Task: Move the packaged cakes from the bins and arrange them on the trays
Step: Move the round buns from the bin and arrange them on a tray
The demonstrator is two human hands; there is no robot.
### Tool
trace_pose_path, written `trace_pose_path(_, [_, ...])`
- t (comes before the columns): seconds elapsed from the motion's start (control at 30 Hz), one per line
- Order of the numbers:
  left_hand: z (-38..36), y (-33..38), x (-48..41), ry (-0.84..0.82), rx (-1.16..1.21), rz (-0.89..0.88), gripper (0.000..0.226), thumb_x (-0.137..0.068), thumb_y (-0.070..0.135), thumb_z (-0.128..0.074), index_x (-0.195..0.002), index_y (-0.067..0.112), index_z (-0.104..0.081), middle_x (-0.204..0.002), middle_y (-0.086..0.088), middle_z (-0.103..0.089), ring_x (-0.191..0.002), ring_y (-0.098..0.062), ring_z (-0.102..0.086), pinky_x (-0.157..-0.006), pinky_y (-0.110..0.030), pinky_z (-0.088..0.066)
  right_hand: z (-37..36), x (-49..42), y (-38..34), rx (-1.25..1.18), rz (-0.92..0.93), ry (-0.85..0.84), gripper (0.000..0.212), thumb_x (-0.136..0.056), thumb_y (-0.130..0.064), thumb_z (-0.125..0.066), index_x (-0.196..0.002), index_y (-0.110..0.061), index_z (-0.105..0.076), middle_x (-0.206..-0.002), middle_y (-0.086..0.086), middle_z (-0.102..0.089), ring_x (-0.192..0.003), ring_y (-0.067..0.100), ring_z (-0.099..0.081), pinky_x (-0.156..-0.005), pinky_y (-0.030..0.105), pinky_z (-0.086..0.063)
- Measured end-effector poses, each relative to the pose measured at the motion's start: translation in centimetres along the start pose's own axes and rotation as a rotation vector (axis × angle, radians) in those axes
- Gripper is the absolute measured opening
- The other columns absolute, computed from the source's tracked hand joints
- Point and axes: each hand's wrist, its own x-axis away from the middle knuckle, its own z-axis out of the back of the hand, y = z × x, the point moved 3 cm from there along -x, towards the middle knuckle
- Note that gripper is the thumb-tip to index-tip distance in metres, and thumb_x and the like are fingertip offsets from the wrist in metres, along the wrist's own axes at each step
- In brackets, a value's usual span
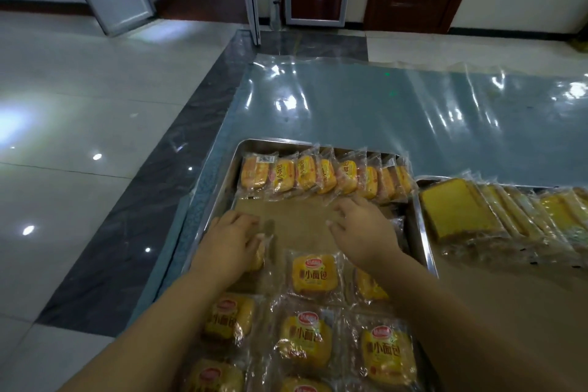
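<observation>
A steel tray (210, 226) lined with brown paper (296, 223) holds small yellow packaged cakes. A row of them (321, 175) leans on edge along the far side, and several more (313, 274) lie flat at the near end. My left hand (227, 243) sits at the tray's left side, fingers curled over one packaged cake (258, 259), mostly hidden under the palm. My right hand (362, 229) hovers over the paper with fingers spread and nothing in it, its fingertips near the right part of the leaning row.
A second tray (420, 183) to the right holds overlapping wrapped yellow sponge slabs (455, 210). Both trays stand on a table under shiny clear film (366, 105). The table's left edge drops to a glossy tiled floor (79, 137); doors stand at the back.
</observation>
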Motion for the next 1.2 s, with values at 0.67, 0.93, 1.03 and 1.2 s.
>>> trace_pose_path(0.67, [-4.3,2.0,-12.7,-0.07,-0.138,-0.103,0.053,-0.09,0.053,-0.044,-0.13,0.018,-0.042,-0.133,-0.011,-0.041,-0.119,-0.026,-0.04,-0.094,-0.038,-0.042,-2.7,-9.3,-2.1,-0.152,-0.205,0.015,0.05,-0.088,-0.009,-0.053,-0.133,-0.031,-0.045,-0.142,0.003,-0.041,-0.123,0.027,-0.045,-0.097,0.046,-0.046])
trace_pose_path(0.93, [-4.7,1.8,-11.7,-0.099,-0.214,-0.174,0.046,-0.093,0.038,-0.046,-0.135,0.02,-0.039,-0.145,-0.012,-0.03,-0.127,-0.034,-0.032,-0.103,-0.042,-0.038,-1.5,-5.6,-2.2,-0.222,-0.127,0.169,0.03,-0.087,-0.016,-0.057,-0.114,-0.028,-0.06,-0.12,0.0,-0.055,-0.091,0.009,-0.056,-0.075,0.019,-0.046])
trace_pose_path(1.03, [-4.2,1.6,-10.9,-0.109,-0.198,-0.256,0.041,-0.094,0.033,-0.043,-0.135,0.027,-0.042,-0.149,-0.007,-0.024,-0.13,-0.034,-0.023,-0.106,-0.045,-0.03,-0.9,-3.3,-2.4,-0.258,-0.102,0.22,0.029,-0.085,-0.017,-0.062,-0.112,-0.024,-0.062,-0.113,-0.011,-0.053,-0.081,-0.002,-0.051,-0.065,0.011,-0.041])
trace_pose_path(1.2, [-3.1,-0.4,-8.4,-0.136,-0.28,-0.319,0.043,-0.092,0.047,-0.042,-0.135,0.047,-0.037,-0.151,-0.002,-0.02,-0.131,-0.032,-0.015,-0.105,-0.049,-0.022,-1.0,0.9,-1.8,-0.32,-0.164,0.216,0.026,-0.084,-0.024,-0.065,-0.108,-0.032,-0.061,-0.094,-0.021,-0.053,-0.085,-0.007,-0.052,-0.065,0.009,-0.045])
